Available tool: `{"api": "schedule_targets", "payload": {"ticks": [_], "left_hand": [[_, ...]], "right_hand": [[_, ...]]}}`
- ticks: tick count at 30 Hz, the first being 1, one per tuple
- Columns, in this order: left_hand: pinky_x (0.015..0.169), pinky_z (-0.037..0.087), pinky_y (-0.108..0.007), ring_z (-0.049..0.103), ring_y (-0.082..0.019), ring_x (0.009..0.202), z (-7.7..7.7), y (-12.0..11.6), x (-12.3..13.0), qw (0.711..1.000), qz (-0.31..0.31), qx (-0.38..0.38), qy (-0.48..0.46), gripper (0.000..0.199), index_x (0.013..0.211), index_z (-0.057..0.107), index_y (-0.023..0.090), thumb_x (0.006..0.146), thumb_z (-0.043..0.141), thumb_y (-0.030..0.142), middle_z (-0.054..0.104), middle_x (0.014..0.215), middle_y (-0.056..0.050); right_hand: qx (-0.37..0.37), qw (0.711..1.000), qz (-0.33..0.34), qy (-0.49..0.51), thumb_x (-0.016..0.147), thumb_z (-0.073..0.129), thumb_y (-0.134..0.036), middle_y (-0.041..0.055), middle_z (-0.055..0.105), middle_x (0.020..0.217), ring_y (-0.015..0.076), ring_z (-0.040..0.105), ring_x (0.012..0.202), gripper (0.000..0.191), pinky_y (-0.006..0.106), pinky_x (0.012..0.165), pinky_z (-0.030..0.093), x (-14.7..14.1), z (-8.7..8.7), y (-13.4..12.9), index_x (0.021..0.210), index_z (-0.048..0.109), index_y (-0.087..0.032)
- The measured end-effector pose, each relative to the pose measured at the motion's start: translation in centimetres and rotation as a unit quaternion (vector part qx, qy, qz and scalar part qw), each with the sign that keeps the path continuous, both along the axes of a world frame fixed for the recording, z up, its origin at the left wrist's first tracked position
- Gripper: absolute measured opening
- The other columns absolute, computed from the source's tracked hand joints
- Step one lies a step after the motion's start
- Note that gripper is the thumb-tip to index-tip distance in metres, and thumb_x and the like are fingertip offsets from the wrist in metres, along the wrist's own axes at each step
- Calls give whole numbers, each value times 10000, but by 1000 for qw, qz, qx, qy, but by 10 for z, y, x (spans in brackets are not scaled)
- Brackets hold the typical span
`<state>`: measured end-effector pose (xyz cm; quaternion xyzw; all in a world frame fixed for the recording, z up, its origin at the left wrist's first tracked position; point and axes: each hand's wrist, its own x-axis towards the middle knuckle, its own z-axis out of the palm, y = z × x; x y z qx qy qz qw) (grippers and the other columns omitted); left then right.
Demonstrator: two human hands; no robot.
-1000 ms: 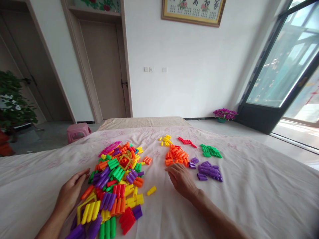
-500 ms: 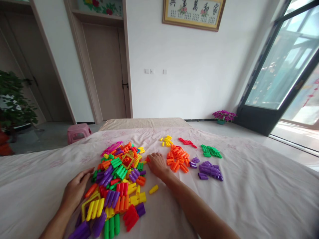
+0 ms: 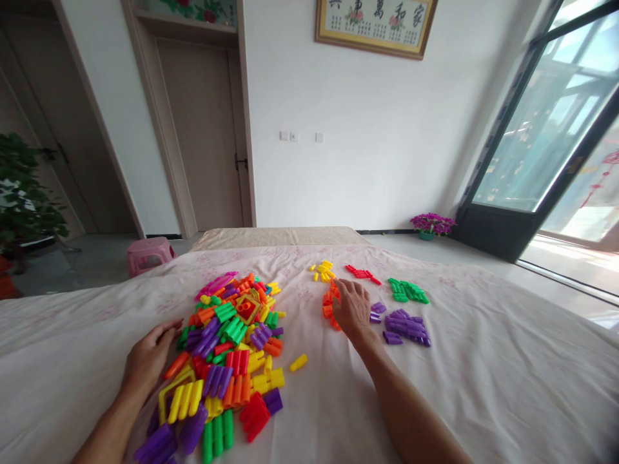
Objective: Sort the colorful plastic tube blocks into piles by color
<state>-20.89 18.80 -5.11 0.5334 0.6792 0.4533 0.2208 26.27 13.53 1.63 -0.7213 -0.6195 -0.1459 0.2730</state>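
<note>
One pale floral sheet [image 3: 483,380] bears one mixed heap of glossy, multicoloured plastic connector blocks [image 3: 218,383], many shaped as rows of joined tubes. Of two hands, the left hand [image 3: 149,357] bends its fingers at the heap's edge; the right hand [image 3: 355,306] partly covers one orange pile [image 3: 329,301]. Whether either pinches anything, I cannot tell. Four other single-colour piles: purple [image 3: 407,327], green [image 3: 407,290], red [image 3: 362,274], yellow [image 3: 324,271]. One loose yellow block [image 3: 298,363] lies right of the heap.
</note>
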Motion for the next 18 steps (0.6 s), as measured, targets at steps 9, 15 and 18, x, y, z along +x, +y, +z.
{"api": "schedule_targets", "payload": {"ticks": [9, 15, 18], "left_hand": [[977, 504, -367, 698, -280, 1107, -2, 1, -1, 1000, -10, -1, 7, 461, 1115, 734, 222, 845, 502, 515, 789, 1100, -56], [983, 491, -383, 680, -294, 1126, -2, 4, -2, 999, -8, -9, 39, 459, 1110, 746, 238, 844, 503, 522, 776, 1145, -60], [989, 490, -412, 680, -312, 1115, -5, 9, -5, 999, -9, -16, 43, 461, 1109, 748, 240, 844, 499, 522, 775, 1150, -68]], "right_hand": [[-102, 935, 325, 102, 920, 630, -269, 19, 733, 890, 172, 637, 867, 116, 280, 818, 439, -85, -11, -20, 896, 737, -231], [-154, 939, 306, 40, 792, 769, -529, 25, 725, 910, 199, 643, 869, 334, 272, 742, 406, -105, -8, -27, 951, 723, -238], [-150, 941, 300, 41, 802, 754, -504, 20, 714, 863, 186, 638, 824, 307, 263, 717, 396, -107, -14, -25, 911, 689, -224]]}}
